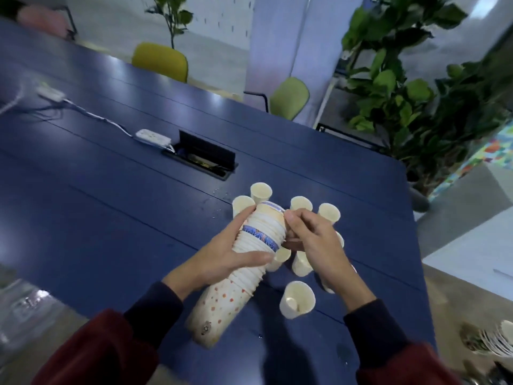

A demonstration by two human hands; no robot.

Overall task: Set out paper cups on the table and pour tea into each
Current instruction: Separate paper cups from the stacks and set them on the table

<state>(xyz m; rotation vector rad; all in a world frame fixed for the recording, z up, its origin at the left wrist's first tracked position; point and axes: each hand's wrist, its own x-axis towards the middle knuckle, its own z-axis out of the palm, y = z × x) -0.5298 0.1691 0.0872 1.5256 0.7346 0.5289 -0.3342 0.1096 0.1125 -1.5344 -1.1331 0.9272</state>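
A nested stack (pixel 222 309) is held tilted over the near edge of the table (pixel 111 204), base end toward the person. It is gripped round the middle by the left hand (pixel 222 259), with the thumb laid across it. At its far end the last rim is pinched by the curled fingers of the right hand (pixel 313 240). Whether the base end rests on the table cannot be told.

Loose cups (pixel 329 213) are set upright in a cluster toward the near right corner. The nearest cup (pixel 298 300) is just beside the stack, and others are partly hidden under the right hand. No tea vessel is seen. Toward the table's middle lie a power strip (pixel 152 137) and an open cable hatch (pixel 202 159).

Several risks are judged likely. Tightly nested cups may come away two at a time. The empty cups are light and closely packed, so they could be toppled by a wrist, a sleeve or the swinging stack. So close a cluster would also make spills likelier when tea is poured.
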